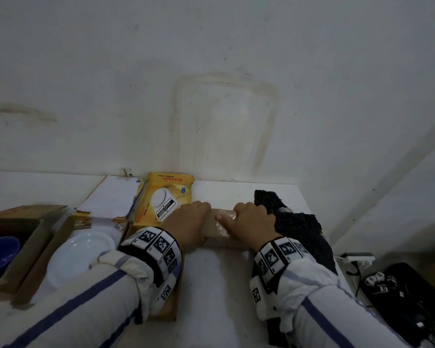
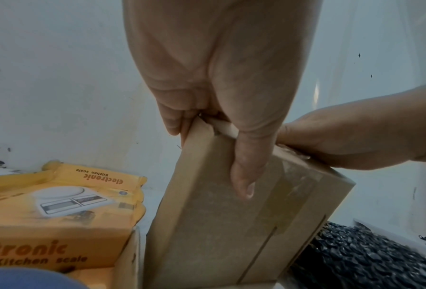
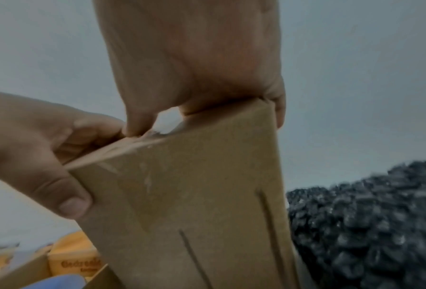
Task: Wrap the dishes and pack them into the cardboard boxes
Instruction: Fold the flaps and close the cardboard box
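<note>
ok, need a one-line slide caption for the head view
Both hands, left hand and right hand, grip a taped brown cardboard box on the white table, an unwrapped white plate boxed alongside.

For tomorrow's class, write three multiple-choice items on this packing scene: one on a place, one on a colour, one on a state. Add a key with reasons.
1. Where does the white plate lie?
A. on the black wrap
B. in an open box left of the hands
C. on the yellow box

2. What colour is the bowl?
A. blue
B. red
C. green

3. What are the hands doing?
A. hanging idle
B. both holding the plate
C. both gripping the brown box

Key: B, the plate sits inside an open box; A, the bowl at far left is blue; C, the left hand and right hand curl round the brown box's end.
</note>
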Demonstrator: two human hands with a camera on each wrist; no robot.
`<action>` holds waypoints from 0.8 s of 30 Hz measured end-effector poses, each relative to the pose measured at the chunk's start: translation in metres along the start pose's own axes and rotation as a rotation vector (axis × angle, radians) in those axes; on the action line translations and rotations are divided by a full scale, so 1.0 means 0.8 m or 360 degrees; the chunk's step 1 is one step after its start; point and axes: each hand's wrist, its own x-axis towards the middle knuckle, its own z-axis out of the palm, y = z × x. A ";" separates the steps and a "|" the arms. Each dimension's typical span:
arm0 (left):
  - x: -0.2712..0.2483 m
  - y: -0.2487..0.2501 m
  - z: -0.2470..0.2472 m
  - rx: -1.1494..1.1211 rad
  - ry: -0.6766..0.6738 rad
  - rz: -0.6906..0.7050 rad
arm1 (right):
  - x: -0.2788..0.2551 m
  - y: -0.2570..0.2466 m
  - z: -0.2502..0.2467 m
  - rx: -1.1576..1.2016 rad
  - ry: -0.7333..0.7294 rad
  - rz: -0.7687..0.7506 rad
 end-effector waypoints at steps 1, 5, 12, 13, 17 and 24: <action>0.001 0.000 0.000 0.0001 -0.0006 -0.0001 | 0.000 0.001 -0.001 -0.0023 -0.0047 -0.0023; 0.000 0.000 0.003 0.0014 0.0004 -0.0004 | 0.001 0.006 -0.011 -0.0064 -0.0196 -0.0078; 0.002 0.000 0.002 0.0000 0.0014 -0.0013 | -0.004 -0.002 0.000 0.0034 0.0035 -0.0040; 0.002 0.001 0.002 0.0004 0.0009 -0.0011 | -0.004 0.001 -0.001 0.0026 0.0018 -0.0074; 0.002 0.001 0.003 0.0001 0.0011 -0.0007 | 0.000 0.018 -0.009 -0.0027 -0.0169 -0.0248; 0.001 -0.002 0.011 -0.0012 0.0011 -0.0052 | 0.001 0.019 -0.002 0.0114 -0.0019 -0.0219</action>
